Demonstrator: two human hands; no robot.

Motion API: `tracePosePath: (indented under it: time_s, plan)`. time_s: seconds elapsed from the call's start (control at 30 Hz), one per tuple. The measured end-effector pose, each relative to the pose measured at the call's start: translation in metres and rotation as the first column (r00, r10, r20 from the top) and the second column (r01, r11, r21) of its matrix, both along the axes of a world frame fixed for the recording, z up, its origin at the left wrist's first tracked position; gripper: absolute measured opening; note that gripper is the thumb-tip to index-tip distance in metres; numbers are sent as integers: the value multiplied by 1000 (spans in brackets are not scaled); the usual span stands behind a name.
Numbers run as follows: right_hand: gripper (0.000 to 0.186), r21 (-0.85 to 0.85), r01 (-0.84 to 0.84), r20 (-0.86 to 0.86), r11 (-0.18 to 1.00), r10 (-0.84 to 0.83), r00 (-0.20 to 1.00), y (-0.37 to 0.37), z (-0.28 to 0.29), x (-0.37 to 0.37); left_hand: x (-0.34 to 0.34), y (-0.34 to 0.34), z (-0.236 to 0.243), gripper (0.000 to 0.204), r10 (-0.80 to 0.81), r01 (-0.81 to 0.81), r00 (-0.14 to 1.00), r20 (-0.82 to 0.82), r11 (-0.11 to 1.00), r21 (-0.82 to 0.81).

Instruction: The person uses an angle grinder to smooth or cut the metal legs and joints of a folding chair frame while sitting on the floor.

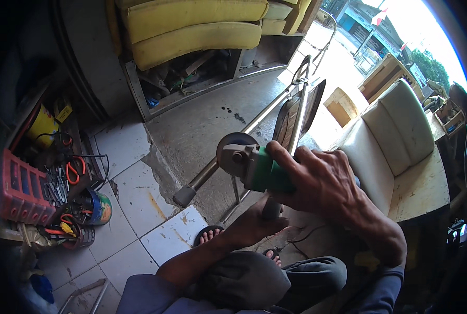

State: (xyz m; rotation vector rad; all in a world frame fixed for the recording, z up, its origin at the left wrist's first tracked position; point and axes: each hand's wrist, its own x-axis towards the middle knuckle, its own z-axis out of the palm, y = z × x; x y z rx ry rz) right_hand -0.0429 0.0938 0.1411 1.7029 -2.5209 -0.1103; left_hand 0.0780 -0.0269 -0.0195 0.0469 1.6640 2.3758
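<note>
My right hand (322,180) is wrapped over the green body of an angle grinder (270,170). The grinder's disc (233,141) and guard point left, close to the tubes of a metal chair frame (259,118). That frame leans away from me, a dark seat panel (291,118) between its tubes. One leg ends in a rubber foot (184,196). Below the grinder, my left hand (251,224) is closed around a dark cylindrical piece (271,208). Whether this is another leg's end or a handle, I cannot tell. The grinder hides part of the frame.
Yellow cushions (191,39) lie on a low shelf at the back. On the left are a red rack (24,188), a tin of tools (94,206) and orange-handled pliers (75,170). A cream padded seat (375,152) stands at right. My sandalled feet are below the frame.
</note>
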Motion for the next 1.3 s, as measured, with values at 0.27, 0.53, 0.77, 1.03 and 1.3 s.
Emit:
tracePosePath:
  time_s: [0.27,0.53,0.77,1.03,1.3]
  plan:
    - [73,-111,248,-64,962,-256,965,1,-9,-87,3,4,2,41,-44,45,999,-26,998,44]
    - [57,-107,516,42,850,-515,856,7,-6,-148,1,9,0,40,-68,69,997,-20,997,43]
    - [54,-10,285,225,959,-275,935,-9,11,-78,3,6,7,34,-115,114,993,4,992,55]
    - [42,59,270,105,961,-275,956,-20,26,-109,-1,18,13,73,-364,359,927,86,931,72]
    - [51,129,668,188,733,-679,709,11,33,-161,-20,28,3,111,-548,522,836,-37,815,-253]
